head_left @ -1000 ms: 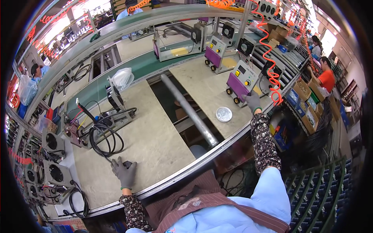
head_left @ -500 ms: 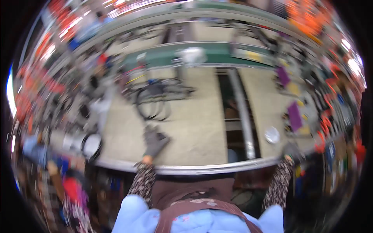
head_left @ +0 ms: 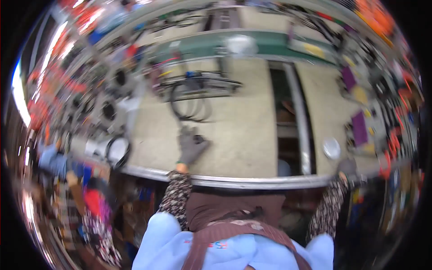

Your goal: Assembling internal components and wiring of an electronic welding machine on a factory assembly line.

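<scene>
One careless sweep of my spread left hand [head_left: 193,149] (my right hand [head_left: 347,167] blurs; I cannot tell its state) could snag the nearby cable [head_left: 173,104].

Bright, fairly even light falls on the tabletop [head_left: 245,130], glinting on the tube [head_left: 299,117] and along the front edge [head_left: 234,182], below which things sink into shadow. Lights [head_left: 55,47] beyond the left edge flare into white streaks — motion blur smears the whole view, the left hand [head_left: 192,146] and right hand [head_left: 347,167] included, worst past both side edges. Fisheye distortion bows the front edge — black fills the view's corners.
</scene>
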Tool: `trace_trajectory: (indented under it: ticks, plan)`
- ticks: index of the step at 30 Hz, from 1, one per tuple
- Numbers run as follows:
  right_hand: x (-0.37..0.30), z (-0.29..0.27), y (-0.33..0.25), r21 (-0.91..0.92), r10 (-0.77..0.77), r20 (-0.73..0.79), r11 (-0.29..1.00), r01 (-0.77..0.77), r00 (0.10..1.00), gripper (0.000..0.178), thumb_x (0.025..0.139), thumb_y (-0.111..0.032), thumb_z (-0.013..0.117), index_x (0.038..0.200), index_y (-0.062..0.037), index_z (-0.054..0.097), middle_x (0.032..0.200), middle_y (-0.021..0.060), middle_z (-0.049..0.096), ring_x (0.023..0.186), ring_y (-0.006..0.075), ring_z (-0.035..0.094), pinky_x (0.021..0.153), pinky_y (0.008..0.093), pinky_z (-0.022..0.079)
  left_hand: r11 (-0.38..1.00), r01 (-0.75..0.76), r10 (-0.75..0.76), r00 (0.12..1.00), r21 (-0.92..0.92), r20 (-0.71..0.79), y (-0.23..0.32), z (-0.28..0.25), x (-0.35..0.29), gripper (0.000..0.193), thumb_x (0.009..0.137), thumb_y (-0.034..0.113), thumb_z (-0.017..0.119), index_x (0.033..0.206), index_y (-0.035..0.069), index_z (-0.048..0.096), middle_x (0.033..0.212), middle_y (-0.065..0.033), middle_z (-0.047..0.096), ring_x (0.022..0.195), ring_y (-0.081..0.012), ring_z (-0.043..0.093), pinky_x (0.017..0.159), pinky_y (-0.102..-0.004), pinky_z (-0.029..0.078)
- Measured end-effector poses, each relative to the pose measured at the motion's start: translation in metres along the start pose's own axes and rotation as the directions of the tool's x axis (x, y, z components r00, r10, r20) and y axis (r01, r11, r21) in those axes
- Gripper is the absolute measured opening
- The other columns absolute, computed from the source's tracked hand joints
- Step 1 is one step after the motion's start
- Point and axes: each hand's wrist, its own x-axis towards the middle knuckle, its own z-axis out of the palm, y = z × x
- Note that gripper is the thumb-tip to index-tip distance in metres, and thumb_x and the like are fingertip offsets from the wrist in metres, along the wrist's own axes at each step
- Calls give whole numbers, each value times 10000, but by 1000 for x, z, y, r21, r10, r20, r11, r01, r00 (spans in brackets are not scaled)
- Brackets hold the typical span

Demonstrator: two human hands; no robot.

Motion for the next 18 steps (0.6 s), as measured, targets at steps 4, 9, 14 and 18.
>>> trace_trajectory:
  ticks: [4,9,14,18]
  plan:
    - [18,-185,-112,281,396,37,877,-390,918,270,852,-306,540,869,-89,699,939,133,658,923,288,604,794,428,443,992,109,-110,994,58,19,-33,-34,-9,811,690,478,719,1344,55,489,1452,-275,337,1391,-425,216,1124,-517,184]
    - [-9,-218,-109,474,588,90,685,-554,804,554,891,-411,488,1233,23,515,1289,196,511,1217,342,451,1004,475,350,960,213,-226,972,182,55,29,-29,4,979,637,514,776,1435,118,370,1522,-236,212,1408,-421,183,1115,-586,141]
    - [-4,-218,-111,436,547,259,669,-602,796,727,928,-459,412,1433,50,291,1514,217,272,1414,347,223,1147,468,164,834,-485,502,865,-263,-4,184,8,-16,909,662,368,822,1413,98,385,1475,-237,288,1401,-392,220,1143,-506,173]
    - [-4,-237,-116,451,529,290,659,-601,798,738,925,-468,408,1440,46,280,1519,210,263,1418,347,208,1153,462,146,758,-542,643,714,-361,276,305,67,-27,1047,597,430,812,1443,74,310,1467,-275,280,1388,-414,225,1127,-529,170]
